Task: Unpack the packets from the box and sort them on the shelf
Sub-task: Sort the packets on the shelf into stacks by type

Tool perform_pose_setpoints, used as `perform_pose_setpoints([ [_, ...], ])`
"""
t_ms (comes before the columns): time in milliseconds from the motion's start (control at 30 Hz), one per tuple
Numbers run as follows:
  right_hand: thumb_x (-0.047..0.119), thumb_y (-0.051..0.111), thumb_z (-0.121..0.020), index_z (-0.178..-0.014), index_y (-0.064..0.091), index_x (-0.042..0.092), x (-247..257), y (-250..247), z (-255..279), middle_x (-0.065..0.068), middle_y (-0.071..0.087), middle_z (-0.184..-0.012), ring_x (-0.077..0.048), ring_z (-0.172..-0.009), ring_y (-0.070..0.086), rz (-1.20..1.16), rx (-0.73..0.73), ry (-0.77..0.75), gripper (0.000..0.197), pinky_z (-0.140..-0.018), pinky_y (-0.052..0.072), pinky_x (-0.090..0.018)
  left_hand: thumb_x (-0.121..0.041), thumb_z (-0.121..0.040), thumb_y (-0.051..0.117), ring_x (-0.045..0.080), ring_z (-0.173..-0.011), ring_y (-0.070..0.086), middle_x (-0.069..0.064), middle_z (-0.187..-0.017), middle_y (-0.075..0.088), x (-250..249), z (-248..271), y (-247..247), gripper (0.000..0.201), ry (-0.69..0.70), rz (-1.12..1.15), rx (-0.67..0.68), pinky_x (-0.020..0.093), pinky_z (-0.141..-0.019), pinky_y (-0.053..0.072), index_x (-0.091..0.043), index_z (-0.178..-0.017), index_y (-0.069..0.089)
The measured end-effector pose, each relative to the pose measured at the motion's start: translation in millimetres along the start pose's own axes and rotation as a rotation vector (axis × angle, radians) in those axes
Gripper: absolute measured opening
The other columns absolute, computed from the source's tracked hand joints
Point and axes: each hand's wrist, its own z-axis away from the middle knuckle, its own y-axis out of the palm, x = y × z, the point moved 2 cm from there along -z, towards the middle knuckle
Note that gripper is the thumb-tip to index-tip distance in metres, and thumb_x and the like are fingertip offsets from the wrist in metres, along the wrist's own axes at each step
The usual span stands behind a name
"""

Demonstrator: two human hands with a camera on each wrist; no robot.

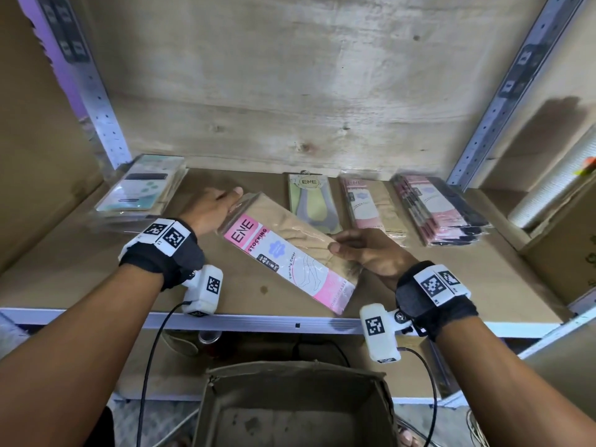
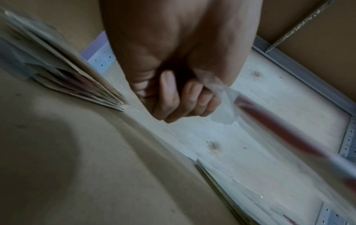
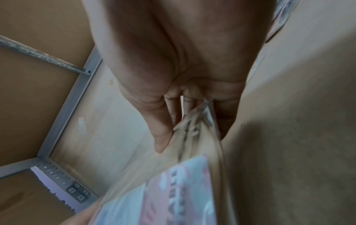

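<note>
A pink and white ENE stocking packet point(image 1: 290, 262) hangs slanted over the cardboard-lined shelf point(image 1: 106, 253), held by both hands. My left hand point(image 1: 227, 204) pinches its clear top-left corner; in the left wrist view the left hand point(image 2: 188, 97) has curled fingers on that clear plastic, and the packet point(image 2: 285, 134) is a red blur. My right hand point(image 1: 342, 248) pinches the packet's right edge. In the right wrist view the right hand point(image 3: 183, 129) has its thumb over the packet point(image 3: 173, 190). The open cardboard box point(image 1: 206, 414) sits below the shelf; its visible bottom is bare.
Sorted piles lie along the back of the shelf: a teal stack point(image 1: 142, 185) at left, a green packet point(image 1: 309, 201), a pink and beige packet point(image 1: 371, 208), and a pink and black stack point(image 1: 442, 211) at right. Metal uprights point(image 1: 103, 108) flank the shelf.
</note>
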Motion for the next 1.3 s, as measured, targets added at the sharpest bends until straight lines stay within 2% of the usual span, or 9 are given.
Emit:
perform_pose_setpoints([
  [200,0.007,0.069,-0.089,-0.1,0.07,0.007,0,-4,0,-0.006,0.072,-0.091,-0.004,-0.075,0.067,0.001,0.013,-0.046,0.011,-0.067,0.049,-0.015,-0.046,-0.097,0.053,0.016,-0.048,0.062,0.005,-0.061,0.065,-9,11,4,0.045,-0.123,0.467,0.102,0.02,-0.048,0.042,-0.006,-0.081,0.065],
  [300,0.007,0.07,-0.088,-0.103,0.07,0.005,-2,-8,-1,-0.013,0.072,-0.1,-0.013,-0.086,0.067,0.004,-0.001,-0.046,0.015,-0.078,0.052,-0.02,-0.029,-0.102,0.05,0.008,-0.03,0.04,-0.003,-0.045,0.051,-15,17,7,0.031,-0.152,0.69,0.18,0.015,-0.027,0.025,-0.001,-0.113,0.055],
  [667,0.006,0.07,-0.088,-0.102,0.069,0.005,-4,-17,-2,-0.01,0.071,-0.092,0.001,-0.056,0.065,0.029,0.0,-0.057,0.014,-0.055,0.051,-0.013,-0.019,-0.104,0.042,0.001,-0.028,0.039,-0.007,-0.042,0.052,-20,17,12,0.048,-0.163,0.785,0.233,0.015,-0.027,0.029,0.001,-0.147,0.033],
  [767,0.007,0.07,-0.088,-0.107,0.068,0.001,-4,-20,-2,-0.016,0.072,-0.097,-0.007,-0.067,0.067,0.038,0.009,-0.049,0.02,-0.06,0.052,-0.017,-0.03,-0.103,0.044,0.001,-0.03,0.042,-0.006,-0.041,0.052,-25,19,13,0.042,-0.147,0.749,0.236,0.016,-0.03,0.031,-0.004,-0.135,0.049],
  [833,0.007,0.069,-0.089,-0.111,0.065,-0.001,-5,-22,-1,-0.021,0.069,-0.099,-0.016,-0.072,0.064,0.06,0.054,-0.012,0.024,-0.061,0.052,-0.022,-0.035,-0.102,0.046,0.003,-0.029,0.039,-0.005,-0.04,0.051,-28,20,16,0.021,-0.158,0.783,0.259,0.016,-0.028,0.028,-0.023,-0.1,0.063],
  [933,0.005,0.068,-0.089,-0.107,0.065,0.003,-3,-26,3,-0.022,0.067,-0.097,-0.019,-0.071,0.063,0.058,0.093,-0.002,0.018,-0.069,0.055,-0.031,-0.048,-0.096,0.053,0.009,-0.035,0.049,-0.002,-0.048,0.057,-32,19,18,0.039,-0.174,0.654,0.165,0.015,-0.033,0.035,-0.021,-0.069,0.055],
  [1000,0.003,0.067,-0.089,-0.105,0.066,0.003,-1,-32,5,-0.026,0.068,-0.105,-0.029,-0.086,0.059,0.021,0.045,-0.03,0.016,-0.084,0.05,-0.044,-0.06,-0.092,0.05,0.009,-0.042,0.05,-0.004,-0.057,0.058,-35,17,17,0.044,-0.179,0.634,0.093,0.017,-0.041,0.039,-0.022,-0.074,0.061],
  [1133,0.005,0.068,-0.088,-0.104,0.066,0.002,5,-44,4,-0.024,0.068,-0.105,-0.028,-0.084,0.064,-0.106,-0.069,-0.048,0.017,-0.062,0.056,-0.025,-0.073,-0.09,0.034,0.012,-0.051,0.055,0.002,-0.071,0.067,-44,14,18,0.068,-0.245,0.823,0.058,0.021,-0.05,0.042,-0.014,-0.094,0.069],
  [1300,0.006,0.074,-0.084,-0.094,0.069,0.004,5,-56,-4,-0.027,0.059,-0.102,-0.033,-0.093,0.051,-0.324,-0.267,-0.054,0.012,-0.086,0.041,-0.047,-0.068,-0.086,0.052,0.021,-0.071,0.073,0.009,-0.088,0.077,-73,33,56,0.064,-0.176,0.684,0.304,0.025,-0.061,0.058,-0.01,-0.107,0.069],
])
